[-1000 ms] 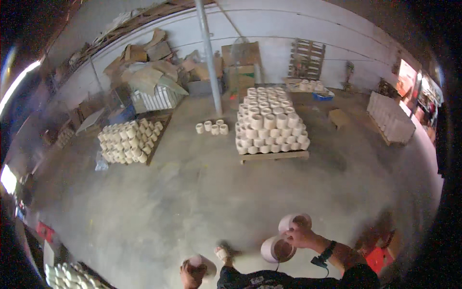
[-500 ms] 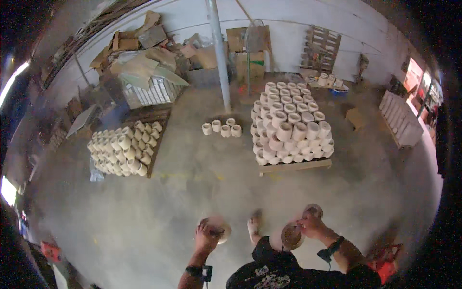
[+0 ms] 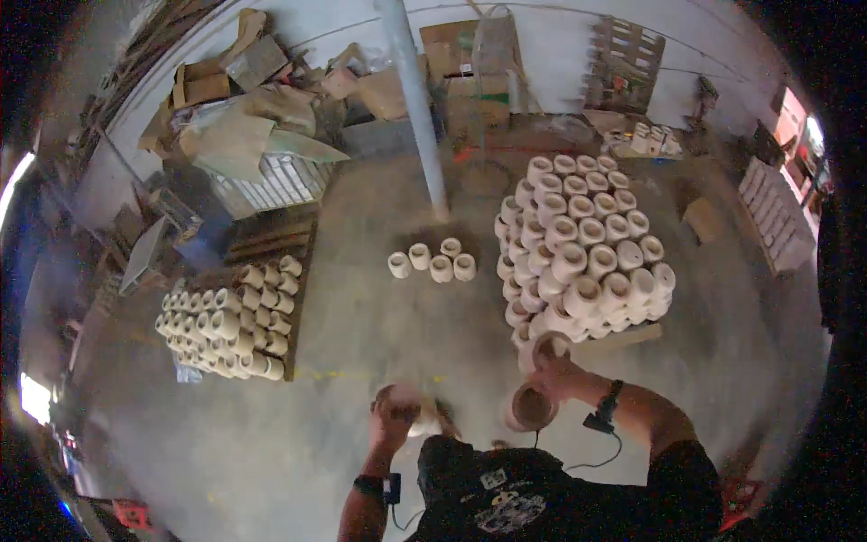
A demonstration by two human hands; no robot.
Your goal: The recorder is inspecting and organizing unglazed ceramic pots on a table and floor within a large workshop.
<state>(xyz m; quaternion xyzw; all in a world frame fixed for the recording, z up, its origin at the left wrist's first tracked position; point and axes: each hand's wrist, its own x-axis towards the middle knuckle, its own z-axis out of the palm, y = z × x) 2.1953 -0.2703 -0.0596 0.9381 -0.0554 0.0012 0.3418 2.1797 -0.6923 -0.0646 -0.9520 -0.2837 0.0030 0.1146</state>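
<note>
My right hand [image 3: 558, 376] is closed on two round ceramic pots by their rims. One pot [image 3: 532, 408] hangs on its near-left side, mouth up, and the other pot [image 3: 547, 347] on its far side, close in view to the near corner of the large pot stack [image 3: 582, 257]. My left hand [image 3: 395, 414] is closed over a pale round pot [image 3: 421, 419], smeared by motion. Whether it holds a second one I cannot tell. Both hands are out ahead of me over the floor, with a strapped device on each wrist.
Several loose pots [image 3: 440, 268] stand on the floor ahead, near a pale post [image 3: 417, 117]. A lower pot stack [image 3: 226, 325] sits on a wooden pallet [image 3: 271, 237] at left. Cardboard boxes [image 3: 203, 81] pile along the back wall. A slatted pallet [image 3: 623, 65] leans at back right.
I have moved forward, toward the large stack. My right hand, with its two pots, has gone farther out and slightly left. My left hand still carries its pale pot.
</note>
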